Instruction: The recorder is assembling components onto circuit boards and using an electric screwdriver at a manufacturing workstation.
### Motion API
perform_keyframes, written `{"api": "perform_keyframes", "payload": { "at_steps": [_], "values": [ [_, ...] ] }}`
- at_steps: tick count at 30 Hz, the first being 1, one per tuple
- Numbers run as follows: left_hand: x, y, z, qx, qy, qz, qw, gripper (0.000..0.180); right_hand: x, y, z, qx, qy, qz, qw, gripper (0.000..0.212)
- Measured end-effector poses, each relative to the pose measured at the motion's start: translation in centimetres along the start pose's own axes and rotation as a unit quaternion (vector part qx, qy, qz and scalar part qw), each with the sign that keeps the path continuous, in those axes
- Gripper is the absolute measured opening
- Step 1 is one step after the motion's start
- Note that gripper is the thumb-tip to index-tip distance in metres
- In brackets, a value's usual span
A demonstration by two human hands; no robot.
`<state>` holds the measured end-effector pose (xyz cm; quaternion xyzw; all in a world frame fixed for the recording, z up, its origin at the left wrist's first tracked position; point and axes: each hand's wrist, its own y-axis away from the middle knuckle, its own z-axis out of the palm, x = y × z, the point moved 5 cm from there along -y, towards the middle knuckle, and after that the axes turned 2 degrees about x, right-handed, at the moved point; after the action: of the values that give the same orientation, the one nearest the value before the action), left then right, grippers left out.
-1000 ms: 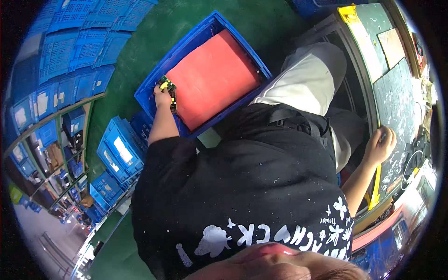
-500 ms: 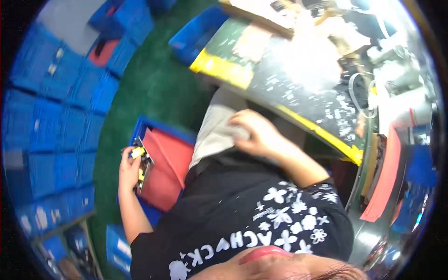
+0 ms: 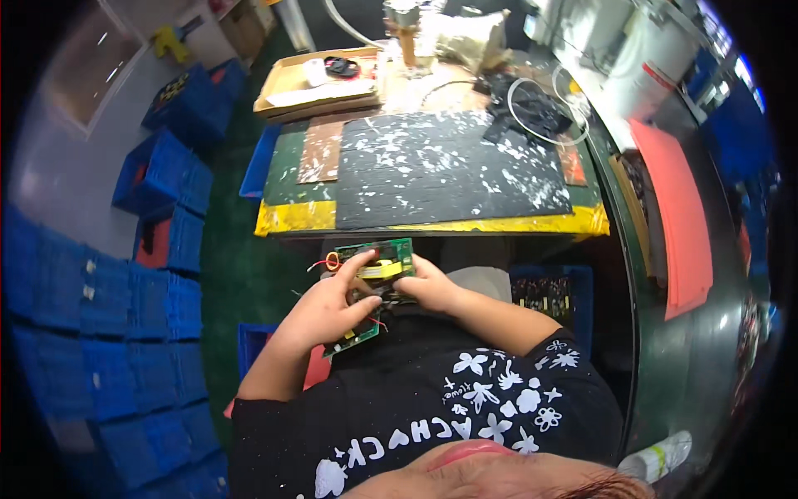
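Observation:
Above my lap, in front of the bench, I hold green circuit boards in both hands. One board (image 3: 406, 250) carries a yellow-wrapped component and a small coil with a thin red wire on its left side. My left hand (image 3: 320, 312) is closed around it from the left, fingers over its parts. With thumb and fingers, my right hand (image 3: 431, 285) grips the right edge. Below my left hand a second green edge (image 3: 356, 340) shows; whether it is a separate board I cannot tell. The palms hide much of the boards.
Ahead stands a bench with a black, white-flecked mat (image 3: 449, 170) and yellow front edge (image 3: 299, 218). A cardboard tray (image 3: 320, 104) sits at its back left. A blue bin of boards (image 3: 544, 295) is at my right; stacked blue crates (image 3: 108, 358) line the left.
My left hand has come up from the blue bin at my left, bringing circuit boards over my lap. My right hand has joined it on the board. My view has turned toward the bench.

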<state>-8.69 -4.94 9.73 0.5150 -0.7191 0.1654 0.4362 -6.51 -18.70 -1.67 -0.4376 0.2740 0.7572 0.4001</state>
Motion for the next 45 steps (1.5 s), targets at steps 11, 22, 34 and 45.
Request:
{"api": "perform_keyframes", "payload": {
  "at_steps": [11,22,34,45],
  "values": [
    [1.7,-3.4,-6.7,0.072,0.246,0.081,0.963,0.023,-12.1,10.9,-17.8,0.239,-0.106,-0.186,0.947,0.049],
    [5.6,-16.3,-3.7,0.211,-0.161,0.168,0.949,0.027,-15.3,6.3,-21.9,0.304,0.123,-0.156,0.932,0.038],
    [5.4,-20.3,3.3,0.212,-0.3,0.211,0.906,0.028,-16.3,8.9,-20.0,0.5,0.554,-0.25,0.617,0.041],
    [3.9,-19.3,2.3,0.314,-0.207,0.249,0.893,0.043,-14.5,8.7,-21.7,0.497,0.56,-0.31,0.586,0.024]
  ]
}}
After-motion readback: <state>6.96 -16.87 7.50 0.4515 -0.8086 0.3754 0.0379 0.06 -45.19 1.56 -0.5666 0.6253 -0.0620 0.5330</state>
